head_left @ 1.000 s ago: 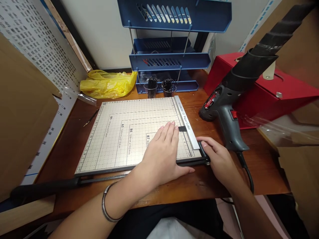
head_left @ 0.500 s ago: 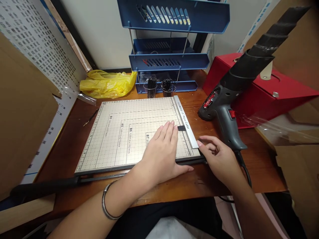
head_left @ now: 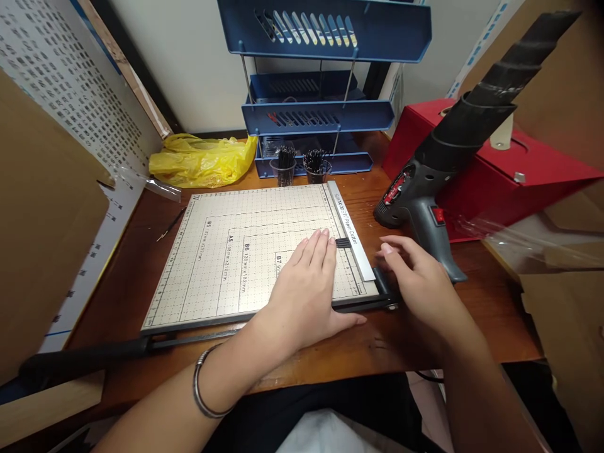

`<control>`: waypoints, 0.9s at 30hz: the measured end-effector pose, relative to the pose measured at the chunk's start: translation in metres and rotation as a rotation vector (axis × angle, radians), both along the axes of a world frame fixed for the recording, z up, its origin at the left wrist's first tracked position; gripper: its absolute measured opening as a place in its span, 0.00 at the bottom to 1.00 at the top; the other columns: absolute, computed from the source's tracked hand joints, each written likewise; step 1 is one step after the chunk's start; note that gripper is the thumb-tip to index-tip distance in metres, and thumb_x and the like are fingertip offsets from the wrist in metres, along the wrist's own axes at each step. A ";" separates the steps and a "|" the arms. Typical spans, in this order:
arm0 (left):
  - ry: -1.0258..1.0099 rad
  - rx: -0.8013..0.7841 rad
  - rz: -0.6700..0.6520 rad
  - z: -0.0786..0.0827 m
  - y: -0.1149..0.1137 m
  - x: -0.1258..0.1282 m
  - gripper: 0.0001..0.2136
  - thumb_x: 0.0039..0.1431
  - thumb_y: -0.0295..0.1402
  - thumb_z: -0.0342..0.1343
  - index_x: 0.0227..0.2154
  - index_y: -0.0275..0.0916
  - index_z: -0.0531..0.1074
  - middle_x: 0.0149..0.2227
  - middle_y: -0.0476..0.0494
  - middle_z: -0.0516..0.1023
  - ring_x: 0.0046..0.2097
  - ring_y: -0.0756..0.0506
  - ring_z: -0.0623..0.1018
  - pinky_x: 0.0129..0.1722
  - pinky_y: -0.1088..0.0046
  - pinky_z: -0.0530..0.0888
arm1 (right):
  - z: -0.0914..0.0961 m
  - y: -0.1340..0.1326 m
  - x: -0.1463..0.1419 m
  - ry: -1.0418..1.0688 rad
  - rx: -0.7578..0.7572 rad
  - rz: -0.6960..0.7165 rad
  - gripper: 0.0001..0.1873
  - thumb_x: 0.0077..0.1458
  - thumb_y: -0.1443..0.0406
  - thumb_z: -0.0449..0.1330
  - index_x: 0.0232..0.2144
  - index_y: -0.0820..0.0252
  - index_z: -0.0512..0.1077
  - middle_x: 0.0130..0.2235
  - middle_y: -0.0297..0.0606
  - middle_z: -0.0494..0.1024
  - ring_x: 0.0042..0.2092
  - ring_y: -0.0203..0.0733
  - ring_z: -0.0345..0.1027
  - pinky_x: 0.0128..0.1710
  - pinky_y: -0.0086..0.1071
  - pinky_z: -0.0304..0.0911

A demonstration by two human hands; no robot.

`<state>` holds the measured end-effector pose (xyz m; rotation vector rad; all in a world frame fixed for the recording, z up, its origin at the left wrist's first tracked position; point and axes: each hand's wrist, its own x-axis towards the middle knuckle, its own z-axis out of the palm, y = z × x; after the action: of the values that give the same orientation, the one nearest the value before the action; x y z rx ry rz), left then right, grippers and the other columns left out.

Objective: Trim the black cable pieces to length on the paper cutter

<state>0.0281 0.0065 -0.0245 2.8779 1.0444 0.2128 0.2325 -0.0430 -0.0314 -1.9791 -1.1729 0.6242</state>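
A beige paper cutter board [head_left: 226,251] with a printed grid lies on the wooden desk [head_left: 123,277]. My left hand [head_left: 306,289] rests flat on its lower right part, fingers stretched out together, their tips beside a small black piece [head_left: 343,242] at the metal ruler strip [head_left: 352,233]. My right hand [head_left: 419,283] hovers just right of the board's corner, fingers loosely spread, between the cutter's black hinge [head_left: 384,286] and the grey heat gun [head_left: 429,207]. It holds nothing. The cutter's long black handle [head_left: 80,358] lies along the front edge.
A red box [head_left: 533,176] stands behind the heat gun, with clear film [head_left: 519,239] beside it. At the back are blue stacked trays [head_left: 321,113], two cups of black pins [head_left: 302,167] and a yellow bag [head_left: 202,160]. Cardboard [head_left: 42,239] rises on the left.
My right hand lifted off the cutter's hinge corner, moved up and right toward the heat gun, and spread its fingers. My left hand stayed flat on the board.
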 end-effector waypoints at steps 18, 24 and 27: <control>0.011 0.001 0.002 0.000 0.000 0.000 0.58 0.52 0.69 0.53 0.69 0.18 0.50 0.72 0.19 0.47 0.74 0.29 0.50 0.72 0.53 0.51 | -0.020 -0.005 0.009 0.176 -0.060 0.112 0.25 0.57 0.45 0.61 0.45 0.57 0.71 0.26 0.30 0.71 0.27 0.36 0.64 0.26 0.30 0.59; 0.048 -0.010 0.007 0.002 0.000 0.001 0.59 0.53 0.69 0.51 0.69 0.17 0.49 0.73 0.20 0.46 0.74 0.29 0.49 0.73 0.54 0.49 | 0.014 0.023 -0.003 0.017 -0.018 0.046 0.23 0.63 0.45 0.53 0.42 0.54 0.75 0.41 0.40 0.82 0.40 0.46 0.76 0.39 0.38 0.68; 0.030 -0.005 0.007 0.001 0.000 0.001 0.59 0.52 0.69 0.52 0.69 0.17 0.50 0.72 0.19 0.46 0.74 0.29 0.49 0.73 0.54 0.49 | 0.029 0.043 -0.016 -0.092 0.025 0.183 0.21 0.64 0.50 0.54 0.49 0.55 0.73 0.51 0.43 0.80 0.51 0.51 0.75 0.51 0.43 0.68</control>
<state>0.0286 0.0064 -0.0240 2.8821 1.0584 0.1668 0.2169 0.0002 -0.0020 -1.9109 -1.4229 0.6127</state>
